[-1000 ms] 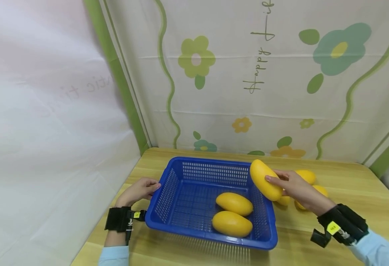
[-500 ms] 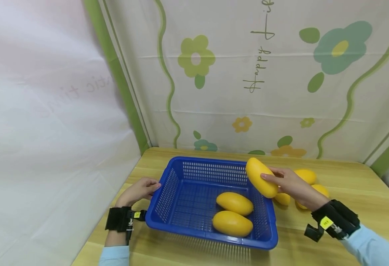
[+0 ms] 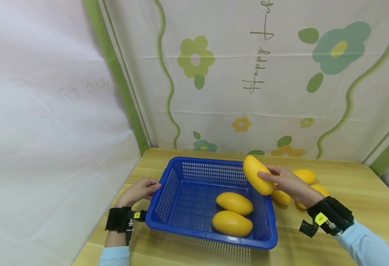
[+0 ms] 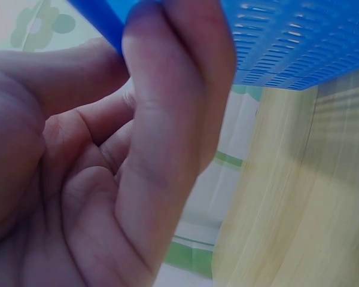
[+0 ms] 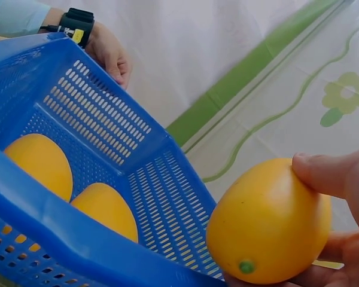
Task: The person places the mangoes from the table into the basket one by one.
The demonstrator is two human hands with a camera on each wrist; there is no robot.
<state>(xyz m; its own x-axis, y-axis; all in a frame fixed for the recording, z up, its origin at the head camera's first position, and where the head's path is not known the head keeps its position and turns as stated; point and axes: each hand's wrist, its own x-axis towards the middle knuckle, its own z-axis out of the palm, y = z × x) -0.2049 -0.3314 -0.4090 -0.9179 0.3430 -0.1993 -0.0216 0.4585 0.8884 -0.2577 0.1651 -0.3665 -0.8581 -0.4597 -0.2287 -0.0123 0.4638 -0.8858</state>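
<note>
Lengthwise, the held mango (image 3: 255, 178) leans left.

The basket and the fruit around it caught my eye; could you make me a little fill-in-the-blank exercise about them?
The basket is coloured ____. On its floor lie ____ yellow fruits. While the left hand grips the basket's rim, the ____ hand holds up another fruit.

Missing words: blue; two; right.

Head view: from above, facing forward and down; bench (image 3: 351, 184) and basket (image 3: 188, 231) lower centre. Left wrist: close on left hand (image 4: 125, 161). Right wrist: close, across same basket.
</note>
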